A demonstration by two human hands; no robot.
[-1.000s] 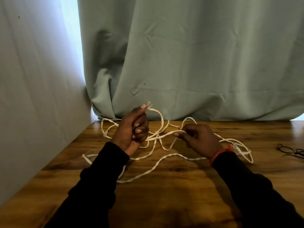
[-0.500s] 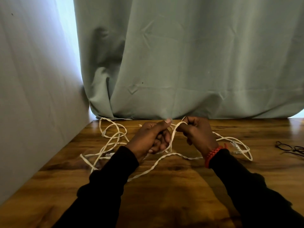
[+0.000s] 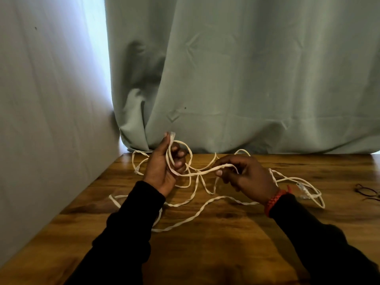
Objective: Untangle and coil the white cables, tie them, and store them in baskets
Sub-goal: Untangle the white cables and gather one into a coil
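Two hands work the white cable [image 3: 186, 220]: left hand [image 3: 162, 165] grips a started coil, right hand [image 3: 244, 175] pinches the feeding strand. Remainder lies tangled on the wooden table [image 3: 226, 254]. Coiling underway; next loop requires slack.

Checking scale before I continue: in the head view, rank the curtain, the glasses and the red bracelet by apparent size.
1. curtain
2. glasses, partly cut off at the edge
3. red bracelet, partly hidden; close to the glasses, so unsure.

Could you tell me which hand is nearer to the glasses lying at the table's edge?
Right. The right hand pinches the white cable mid-table, with bare wood between it and the glasses; the left hand grips cable loops farther away.
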